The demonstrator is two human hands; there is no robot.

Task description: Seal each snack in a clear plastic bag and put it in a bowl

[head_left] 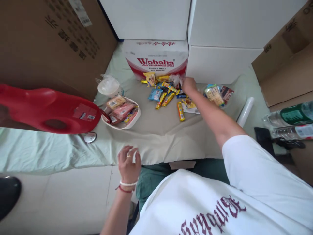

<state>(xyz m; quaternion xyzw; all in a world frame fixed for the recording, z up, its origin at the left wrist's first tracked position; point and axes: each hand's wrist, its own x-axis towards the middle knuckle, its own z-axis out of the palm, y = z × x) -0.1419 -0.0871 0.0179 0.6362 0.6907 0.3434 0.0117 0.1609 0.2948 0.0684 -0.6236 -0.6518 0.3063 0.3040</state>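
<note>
Wrinkled pale green cloth (56, 148) is covering the table, looking greyer mid-surface and draping over the front edge above light floor tiles (73, 195). White boxes (221, 63) are forming a flat backdrop; brown cardboard (61, 42) is flanking both sides.

Right hand (189, 85) is reaching to the back of the pile, fingers curling in at crumpled clear plastic (176, 80); can't tell if they're clamping it. Left hand (129, 164) is hovering by the front edge, fingers bent and apart from the thumb, gripping nothing.

Snack packets (168, 99) are lying heaped just left of the right hand, in front of the Wahaha carton (156, 62): glossy yellow sticks, one puffy blue packet (155, 94). Further right, flat packets in clear wrap (215, 94) are sitting near a smooth white roll (245, 111); clear plastic bottles (297, 115) are showing beyond. Out left, an oval white tub (135, 121) is holding more packets; a white cup (102, 88) is carrying filmy plastic behind it. Hard red plastic jug (61, 111) is occupying the far left, shiny round disc (90, 137) lying just beside.
</note>
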